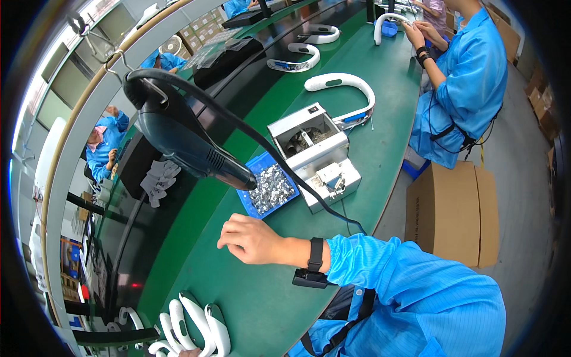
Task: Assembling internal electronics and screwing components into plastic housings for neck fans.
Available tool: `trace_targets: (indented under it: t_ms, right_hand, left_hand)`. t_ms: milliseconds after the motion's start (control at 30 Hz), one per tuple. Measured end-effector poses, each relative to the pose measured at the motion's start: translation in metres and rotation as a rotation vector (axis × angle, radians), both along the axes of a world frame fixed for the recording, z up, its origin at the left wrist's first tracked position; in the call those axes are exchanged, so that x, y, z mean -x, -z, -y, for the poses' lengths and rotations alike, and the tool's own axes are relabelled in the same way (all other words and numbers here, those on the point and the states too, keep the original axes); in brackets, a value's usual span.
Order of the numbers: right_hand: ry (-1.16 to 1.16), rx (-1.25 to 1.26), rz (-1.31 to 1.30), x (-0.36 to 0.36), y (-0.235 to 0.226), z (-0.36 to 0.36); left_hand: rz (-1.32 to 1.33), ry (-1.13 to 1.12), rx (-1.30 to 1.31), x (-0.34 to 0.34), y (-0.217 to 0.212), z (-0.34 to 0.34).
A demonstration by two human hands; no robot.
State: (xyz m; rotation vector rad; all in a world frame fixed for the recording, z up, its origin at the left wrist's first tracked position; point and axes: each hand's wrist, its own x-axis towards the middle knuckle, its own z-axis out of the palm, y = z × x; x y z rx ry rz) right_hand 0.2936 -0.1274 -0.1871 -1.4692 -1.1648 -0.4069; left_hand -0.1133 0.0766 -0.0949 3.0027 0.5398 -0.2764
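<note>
The person's right hand [250,239] rests knuckles-up on the green bench mat [262,297], fingers curled loosely under; whether anything sits inside them I cannot tell. A black wrist strap [314,262] circles that wrist below a bright blue smock sleeve [380,268]. Just beyond the hand lies a shallow blue plastic tray of small silvery metal parts [270,189], and beside it a white boxy screw-feeding machine [312,149]. A black electric screwdriver [190,146] hangs on its cord above the tray. Only the edge of the left hand [189,352] shows at the bottom, touching a row of white curved plastic neckband shells [193,324]; its fingers are hidden. Farther along, another person in blue [464,77] handles a similar white band [389,22].
</note>
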Motion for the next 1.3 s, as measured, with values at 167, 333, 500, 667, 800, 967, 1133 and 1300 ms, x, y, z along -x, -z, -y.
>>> trace_targets:
  t_ms: [167,333,500,667,800,967,1133,1300]
  right_hand:
    - [-0.005,0.006,-0.009,0.002,0.0,-0.001]
    - [-0.028,-0.004,0.009,0.003,-0.001,-0.001]
    - [-0.064,-0.137,0.068,0.015,-0.024,0.016]
    - [-0.291,-0.303,0.489,0.057,-0.095,0.129]
    - [-0.244,-0.263,0.26,-0.034,-0.103,0.212]
    - [0.892,0.23,0.039,-0.213,-0.089,0.282]
    - [0.954,0.973,-0.022,-0.311,-0.006,0.343]
    - [0.923,1.038,0.035,-0.304,-0.002,0.35]
  left_hand:
    - [0.139,0.091,-0.036,-0.02,-0.023,0.021]
    - [0.485,0.204,-0.134,-0.077,-0.041,0.076]
    - [1.083,0.167,0.488,-0.17,0.024,0.127]
    - [0.92,-0.135,1.225,-0.264,0.091,0.137]
    - [0.866,-0.156,1.356,-0.289,0.109,0.136]
    - [0.692,-0.107,1.34,-0.298,0.123,0.138]
    - [0.695,-0.125,1.343,-0.3,0.126,0.137]
    - [0.689,-0.138,1.307,-0.298,0.126,0.136]
